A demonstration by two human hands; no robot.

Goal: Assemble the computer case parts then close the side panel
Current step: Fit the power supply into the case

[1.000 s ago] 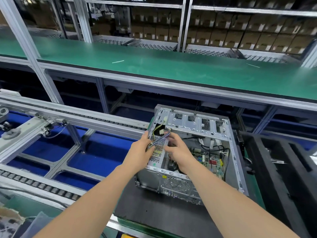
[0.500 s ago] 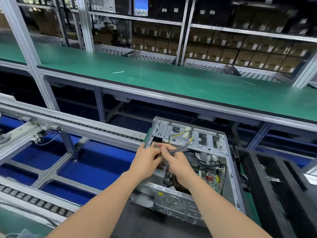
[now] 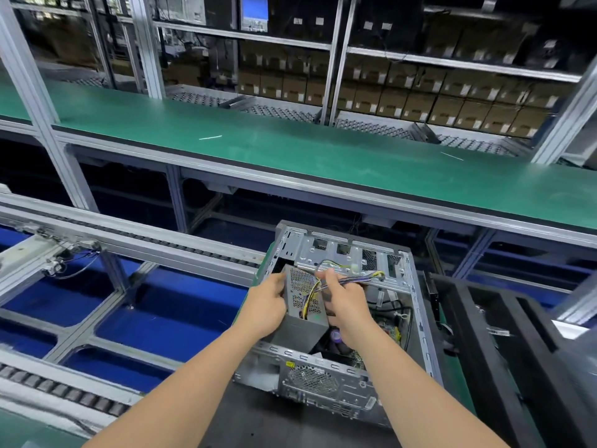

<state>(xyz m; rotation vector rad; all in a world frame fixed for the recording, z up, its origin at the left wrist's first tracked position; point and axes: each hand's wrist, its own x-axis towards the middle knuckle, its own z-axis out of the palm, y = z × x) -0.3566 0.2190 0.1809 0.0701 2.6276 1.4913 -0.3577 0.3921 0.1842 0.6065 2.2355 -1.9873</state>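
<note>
1. Both my hands are over the open computer case (image 3: 326,383), which lies on its side on a dark mat (image 3: 274,425), open face up and perforated rear panel toward me.
2. My left hand (image 3: 265,305) grips the left edge of the power supply (image 3: 300,331), with the thumb on its perforated face and the other fingers curled round behind.
3. My right hand (image 3: 347,307) is closed round the cable bundle (image 3: 358,279) of yellow, purple and black wires that comes out of the perforated face. Whether the palm also presses the box's right side, I cannot tell.
4. That grey power supply is tilted, with its lower end inside the case at the near left and its upper end raised above the case's rim.
5. From my right hand the wires run right across the case's far metal bracket.
6. Part of the motherboard (image 3: 387,331) shows inside the case, right of my right hand.
7. A black foam tray (image 3: 517,350) sits just right of the case.
8. A roller conveyor (image 3: 145,237) runs to the left, and a green workbench (image 3: 323,153) spans the far side, with shelves of cardboard boxes (image 3: 452,108) beyond.
</note>
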